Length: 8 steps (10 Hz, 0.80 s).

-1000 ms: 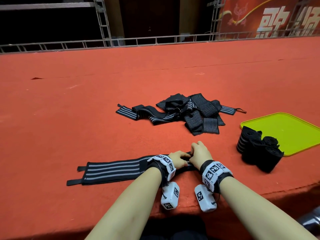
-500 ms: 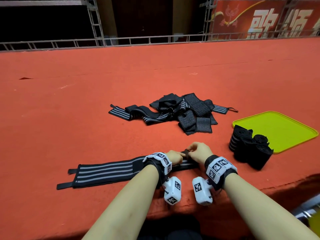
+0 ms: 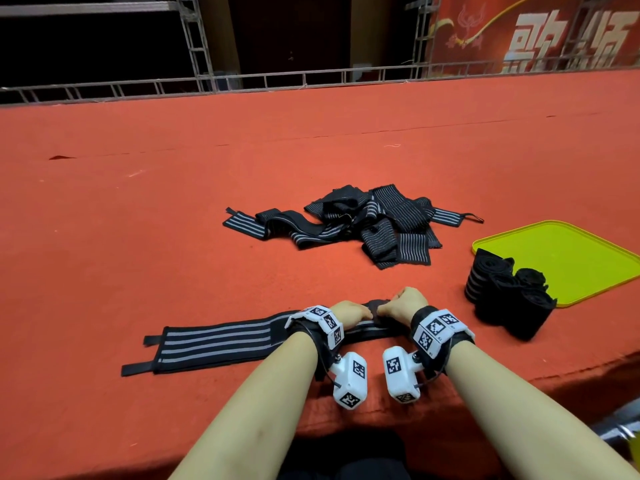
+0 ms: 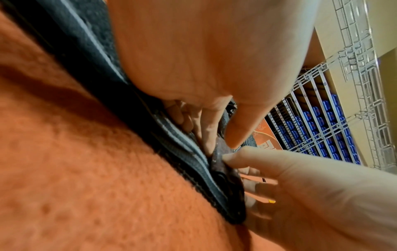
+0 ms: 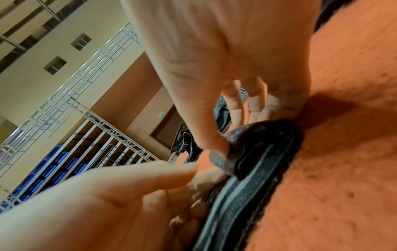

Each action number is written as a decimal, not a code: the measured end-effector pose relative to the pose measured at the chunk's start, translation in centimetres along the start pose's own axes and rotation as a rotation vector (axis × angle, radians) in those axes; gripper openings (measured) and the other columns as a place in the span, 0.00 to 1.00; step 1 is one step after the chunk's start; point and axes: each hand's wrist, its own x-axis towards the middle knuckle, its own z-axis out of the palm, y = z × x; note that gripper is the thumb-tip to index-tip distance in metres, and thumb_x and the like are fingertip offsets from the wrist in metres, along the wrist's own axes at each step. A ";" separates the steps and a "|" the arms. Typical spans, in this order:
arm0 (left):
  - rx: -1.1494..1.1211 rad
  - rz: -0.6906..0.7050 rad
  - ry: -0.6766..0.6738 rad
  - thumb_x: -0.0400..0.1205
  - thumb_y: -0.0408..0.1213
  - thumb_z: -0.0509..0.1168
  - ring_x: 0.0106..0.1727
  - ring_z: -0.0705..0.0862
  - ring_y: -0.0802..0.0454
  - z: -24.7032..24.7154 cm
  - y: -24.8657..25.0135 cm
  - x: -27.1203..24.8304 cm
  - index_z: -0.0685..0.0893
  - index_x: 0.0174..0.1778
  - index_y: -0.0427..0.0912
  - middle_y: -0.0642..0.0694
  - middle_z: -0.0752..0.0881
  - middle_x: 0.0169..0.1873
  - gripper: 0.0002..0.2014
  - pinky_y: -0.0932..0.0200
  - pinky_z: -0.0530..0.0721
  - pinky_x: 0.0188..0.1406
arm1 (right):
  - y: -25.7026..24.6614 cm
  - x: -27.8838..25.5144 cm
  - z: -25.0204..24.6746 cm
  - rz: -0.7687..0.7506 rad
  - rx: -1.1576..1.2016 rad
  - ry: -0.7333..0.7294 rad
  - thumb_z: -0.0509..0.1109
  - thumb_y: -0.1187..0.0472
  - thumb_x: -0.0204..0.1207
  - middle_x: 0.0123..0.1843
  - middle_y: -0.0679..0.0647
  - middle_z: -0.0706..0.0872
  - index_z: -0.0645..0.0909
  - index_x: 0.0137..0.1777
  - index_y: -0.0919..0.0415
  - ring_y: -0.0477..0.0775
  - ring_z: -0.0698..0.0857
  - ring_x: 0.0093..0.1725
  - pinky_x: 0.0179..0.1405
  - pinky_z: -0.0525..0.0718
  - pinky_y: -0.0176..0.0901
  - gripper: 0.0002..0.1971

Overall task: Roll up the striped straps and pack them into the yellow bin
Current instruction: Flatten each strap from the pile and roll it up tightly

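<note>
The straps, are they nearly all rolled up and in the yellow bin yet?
Not yet. A few rolls look done, sitting at the yellow bin's near corner. The left hand and right hand are just starting to roll one strap. A pile of loose straps is left.

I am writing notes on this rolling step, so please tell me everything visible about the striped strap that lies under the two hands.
The black elastic strap with grey lengthwise stripes lies flat on the red carpeted surface, stretched out leftward, with two thin black tabs at its left end. Its right end is curled into a small started roll. The left hand and right hand pinch that roll between thumbs and fingers.
</note>
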 end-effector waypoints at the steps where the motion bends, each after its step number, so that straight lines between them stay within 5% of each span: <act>1: -0.020 -0.026 0.030 0.85 0.45 0.59 0.66 0.80 0.42 0.4 0.9 -0.1 0.81 0.67 0.34 0.37 0.81 0.66 0.21 0.57 0.75 0.60 | 0.4 -0.2 -0.1 -0.009 0.113 -0.006 0.82 0.57 0.59 0.33 0.55 0.80 0.73 0.32 0.58 0.54 0.78 0.35 0.36 0.76 0.42 0.18; 2: 0.064 -0.016 0.049 0.88 0.44 0.51 0.71 0.75 0.40 0.8 1.6 0.0 0.77 0.71 0.33 0.35 0.78 0.70 0.22 0.63 0.75 0.50 | 0.7 0.1 -0.4 -0.006 0.194 -0.031 0.81 0.61 0.59 0.29 0.54 0.80 0.72 0.26 0.56 0.53 0.78 0.31 0.36 0.78 0.43 0.16; 3: 0.004 -0.066 0.045 0.88 0.38 0.53 0.72 0.74 0.42 1.0 1.8 1.0 0.75 0.73 0.35 0.38 0.77 0.71 0.19 0.76 0.70 0.36 | 0.9 0.3 -0.3 0.002 0.223 -0.020 0.79 0.64 0.59 0.29 0.55 0.82 0.74 0.27 0.57 0.53 0.80 0.32 0.36 0.81 0.44 0.14; 4: 0.245 -0.041 0.022 0.88 0.35 0.52 0.69 0.77 0.39 0.9 1.9 2.3 0.74 0.72 0.36 0.37 0.78 0.69 0.18 0.61 0.77 0.54 | 1.2 0.2 -0.5 0.018 0.339 -0.068 0.79 0.69 0.60 0.29 0.57 0.80 0.76 0.27 0.59 0.54 0.79 0.34 0.36 0.79 0.44 0.13; 5: 0.138 -0.098 0.064 0.87 0.38 0.55 0.72 0.75 0.41 0.5 2.5 0.7 0.74 0.73 0.34 0.36 0.77 0.70 0.19 0.74 0.70 0.31 | 1.7 0.3 -1.1 0.108 0.511 -0.165 0.76 0.72 0.65 0.31 0.57 0.79 0.80 0.33 0.65 0.54 0.78 0.33 0.32 0.76 0.40 0.07; 6: 0.189 -0.114 0.055 0.88 0.38 0.54 0.72 0.75 0.41 0.4 2.8 1.3 0.74 0.72 0.32 0.35 0.76 0.71 0.19 0.69 0.75 0.36 | 2.2 0.6 -1.0 0.177 0.637 -0.173 0.70 0.76 0.67 0.33 0.57 0.77 0.84 0.49 0.73 0.51 0.73 0.28 0.27 0.71 0.35 0.10; 7: 0.284 -0.108 0.067 0.87 0.40 0.56 0.61 0.80 0.43 0.1 3.6 0.5 0.81 0.58 0.34 0.35 0.82 0.57 0.14 0.59 0.75 0.41 | 2.1 0.9 -0.7 0.150 0.630 -0.135 0.68 0.80 0.69 0.34 0.57 0.80 0.83 0.41 0.69 0.50 0.77 0.30 0.20 0.74 0.31 0.07; 8: 0.283 -0.164 0.106 0.83 0.44 0.62 0.45 0.76 0.47 0.1 2.8 1.4 0.73 0.30 0.39 0.43 0.77 0.32 0.18 0.61 0.71 0.32 | 1.8 0.8 -0.6 0.116 0.595 -0.109 0.70 0.81 0.69 0.33 0.57 0.81 0.79 0.36 0.63 0.51 0.78 0.31 0.21 0.76 0.33 0.12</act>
